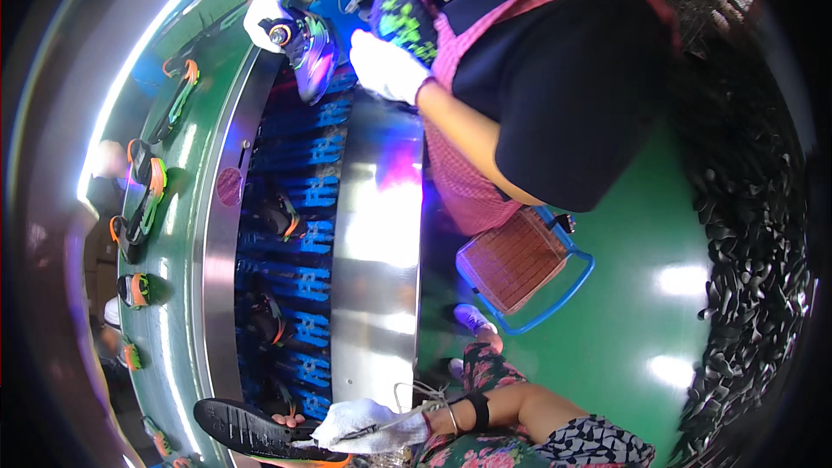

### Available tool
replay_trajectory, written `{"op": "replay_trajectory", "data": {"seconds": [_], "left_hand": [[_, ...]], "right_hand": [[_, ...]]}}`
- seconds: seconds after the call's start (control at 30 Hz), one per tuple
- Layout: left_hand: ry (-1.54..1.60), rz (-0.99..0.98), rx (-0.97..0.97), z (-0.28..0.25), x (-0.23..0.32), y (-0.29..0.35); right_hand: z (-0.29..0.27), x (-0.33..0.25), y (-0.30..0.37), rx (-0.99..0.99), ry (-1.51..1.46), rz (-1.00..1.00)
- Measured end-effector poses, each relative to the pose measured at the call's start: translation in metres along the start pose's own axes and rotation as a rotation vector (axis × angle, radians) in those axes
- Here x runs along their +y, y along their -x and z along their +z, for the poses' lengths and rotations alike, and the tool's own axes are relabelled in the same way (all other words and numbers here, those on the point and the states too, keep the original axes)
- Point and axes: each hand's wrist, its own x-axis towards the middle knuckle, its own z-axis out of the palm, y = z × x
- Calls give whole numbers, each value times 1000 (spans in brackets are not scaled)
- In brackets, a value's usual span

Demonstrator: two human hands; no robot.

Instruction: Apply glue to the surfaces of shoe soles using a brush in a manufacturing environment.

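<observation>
At the lower edge a shoe (234,426) lies tipped with its black outsole showing and an orange rim below. Bare fingertips of my left hand (288,420) curl at its far side; the rest of that hand is hidden. My right hand (368,426), in a white glove, is closed over the shoe around a thin, light-coloured tool (381,425) whose kind I cannot make out. Thin cords (425,392) loop by that wrist. Across from me, a co-worker in a pink checked apron holds a dark, colourful shoe (314,56) and another with green patches (403,22) in white gloves.
A conveyor with blue strips (314,234) carries dark shoes between metal edges (377,234). Left of it, a green belt (182,260) bears several orange-trimmed shoes. A blue-framed stool (511,264) stands on the green floor. A large heap of black pieces (750,295) lies at the right.
</observation>
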Motion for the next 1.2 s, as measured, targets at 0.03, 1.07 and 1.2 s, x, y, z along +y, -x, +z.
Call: {"op": "replay_trajectory", "data": {"seconds": [0.03, 1.07, 1.2], "left_hand": [[-14, 18, 8, 4, 0, -5], [16, -110, 189, 45, -64, -92], [21, -132, 185, 46, -68, -97]], "right_hand": [[-5, -1, -13, -16, -23, 3], [-67, 19, -100, -258, -138, 213], [-71, 15, -101, -251, -115, 221]]}}
